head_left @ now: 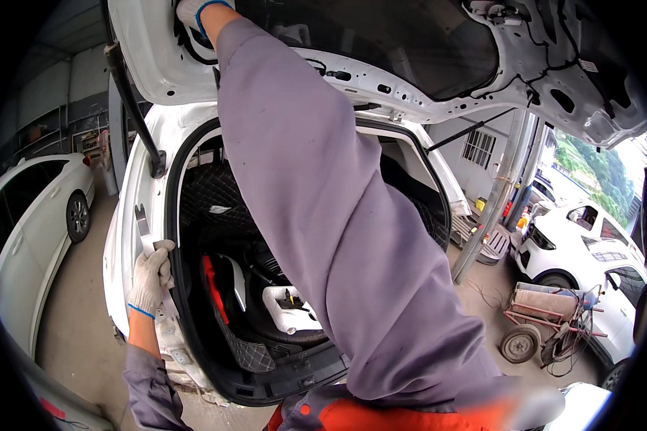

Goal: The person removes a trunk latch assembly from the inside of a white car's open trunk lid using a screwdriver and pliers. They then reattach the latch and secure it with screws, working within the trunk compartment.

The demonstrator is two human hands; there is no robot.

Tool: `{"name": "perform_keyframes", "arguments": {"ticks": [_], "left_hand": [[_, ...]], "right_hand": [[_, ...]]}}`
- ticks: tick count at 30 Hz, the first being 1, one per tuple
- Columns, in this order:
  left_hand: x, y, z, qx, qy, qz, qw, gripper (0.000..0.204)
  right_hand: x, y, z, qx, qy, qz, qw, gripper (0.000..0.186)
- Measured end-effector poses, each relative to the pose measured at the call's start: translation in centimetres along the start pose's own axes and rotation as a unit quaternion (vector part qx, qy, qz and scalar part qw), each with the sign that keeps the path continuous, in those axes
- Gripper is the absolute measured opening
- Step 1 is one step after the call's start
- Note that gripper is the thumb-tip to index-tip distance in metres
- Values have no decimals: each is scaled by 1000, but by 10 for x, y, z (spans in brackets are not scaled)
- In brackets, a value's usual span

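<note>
A white glove with a blue cuff covers my left hand [151,281], which is at the left edge of the car's rear opening. Its fingers are closed around a flat metal pry tool [144,226], whose forked end points up past the knuckles. My right arm, in a grey sleeve, reaches up across the middle of the view. At its end my right hand [198,16], gloved as well, is against the inside of the raised white tailgate [147,54]. The frame's top edge cuts that hand off, so its fingers are hidden.
A black gas strut [135,111] stands left of the opening. Inside the boot [287,359] lie a white foam tray [274,302] and quilted dark mats. White cars are parked on both sides. A metal post [507,179] and a wheeled cart [550,305] stand at the right.
</note>
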State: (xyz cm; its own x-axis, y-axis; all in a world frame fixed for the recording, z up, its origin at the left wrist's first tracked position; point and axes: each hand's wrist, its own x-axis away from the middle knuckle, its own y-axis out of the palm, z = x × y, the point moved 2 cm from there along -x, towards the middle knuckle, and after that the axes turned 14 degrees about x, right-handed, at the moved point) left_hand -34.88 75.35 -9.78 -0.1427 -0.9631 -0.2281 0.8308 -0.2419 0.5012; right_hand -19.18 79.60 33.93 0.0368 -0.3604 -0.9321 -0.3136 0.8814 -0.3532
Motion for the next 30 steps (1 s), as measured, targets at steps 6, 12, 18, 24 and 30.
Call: {"name": "perform_keyframes", "arguments": {"ticks": [6,12,18,24,30], "left_hand": [[-5,8,-2,9,-22,6,1000,16],[-2,-6,0,25,1,-2,1000,18],[4,1,1,-14,-7,13,1000,21],[2,5,0,40,-50,-15,998,19],[12,-1,11,46,-41,9,998,17]], "right_hand": [[-50,43,16,347,-306,-12,887,26],[-23,18,2,53,-62,-16,997,27],[-20,29,3,-417,74,-287,859,23],[-1,20,18,-480,196,-236,822,26],[22,23,3,-548,214,-151,795,22]]}}
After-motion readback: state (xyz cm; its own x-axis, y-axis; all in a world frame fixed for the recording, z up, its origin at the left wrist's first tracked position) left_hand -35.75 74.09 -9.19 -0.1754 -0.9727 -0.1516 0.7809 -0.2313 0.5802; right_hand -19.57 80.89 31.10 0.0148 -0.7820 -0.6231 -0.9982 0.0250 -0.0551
